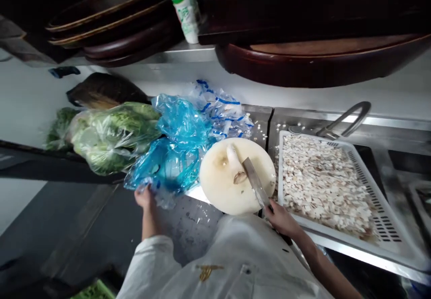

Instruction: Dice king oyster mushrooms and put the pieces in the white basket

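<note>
My right hand point(281, 218) is closed round the handle of a cleaver point(255, 182). The blade rests over the right part of a round white cutting board point(218, 195), beside a thick pale mushroom point(235, 160) with a brown cut end, which looks like a king oyster mushroom. Off to the left, my left hand point(144, 196) grips the near edge of a blue plastic bag point(161, 166); its fingertips are partly hidden by the plastic. A blurred clear bit of plastic point(165, 199) hangs beside that hand.
Right of the board, a white slotted basket point(281, 173) holds many sliced pieces point(319, 178), near a curved faucet point(357, 115). Bagged leafy greens point(114, 137) and crumpled clear plastic point(225, 110) lie behind. Overhead, a shelf carries dark wooden tubs point(303, 68) and a white bottle point(185, 11).
</note>
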### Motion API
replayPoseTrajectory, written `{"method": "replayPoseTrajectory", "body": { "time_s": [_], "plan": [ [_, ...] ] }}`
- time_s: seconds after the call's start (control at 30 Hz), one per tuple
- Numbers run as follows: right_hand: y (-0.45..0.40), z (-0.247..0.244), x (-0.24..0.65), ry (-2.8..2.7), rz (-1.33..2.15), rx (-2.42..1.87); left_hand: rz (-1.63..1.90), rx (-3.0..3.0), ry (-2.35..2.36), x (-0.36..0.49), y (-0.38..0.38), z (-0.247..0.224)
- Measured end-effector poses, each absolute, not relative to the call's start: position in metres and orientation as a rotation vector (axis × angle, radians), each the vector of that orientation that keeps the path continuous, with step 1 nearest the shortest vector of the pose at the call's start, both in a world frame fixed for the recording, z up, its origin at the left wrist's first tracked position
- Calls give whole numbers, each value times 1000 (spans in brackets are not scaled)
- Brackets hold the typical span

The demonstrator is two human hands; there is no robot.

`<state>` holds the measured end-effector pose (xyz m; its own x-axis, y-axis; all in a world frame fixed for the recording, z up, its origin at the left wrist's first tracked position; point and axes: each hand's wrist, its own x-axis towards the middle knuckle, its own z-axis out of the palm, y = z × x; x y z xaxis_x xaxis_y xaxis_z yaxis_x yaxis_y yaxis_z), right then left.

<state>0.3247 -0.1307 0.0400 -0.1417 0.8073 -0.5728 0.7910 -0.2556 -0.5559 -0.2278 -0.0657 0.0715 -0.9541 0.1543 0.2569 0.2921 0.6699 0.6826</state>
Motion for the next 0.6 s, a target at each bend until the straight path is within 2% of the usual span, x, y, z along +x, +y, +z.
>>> {"method": "replayPoseTrajectory", "body": {
  "time_s": [0.07, 0.23, 0.33, 0.43, 0.5, 0.6],
  "plan": [
    [-123, 43, 321, -1981, 1376, -2098, -1405, -708, -2633, -223, -38, 72],
    [-119, 49, 309, -2050, 1326, -2164, -1508, -1372, -2311, -229, 52, 89],
    [-121, 52, 307, -2028, 1274, -2204, -1223, -1836, -2390, -215, 82, 94],
    [-116, 58, 299, -1976, 1147, -2260, -976, -1943, -2324, -175, 80, 85],
    [-107, 62, 285, -1972, 1045, -2278, -903, -2210, -2098, -139, 69, 70],
    [-93, 67, 256, -2010, 960, -2264, -580, -3010, -1397, -86, 52, 40]
  ]
}}
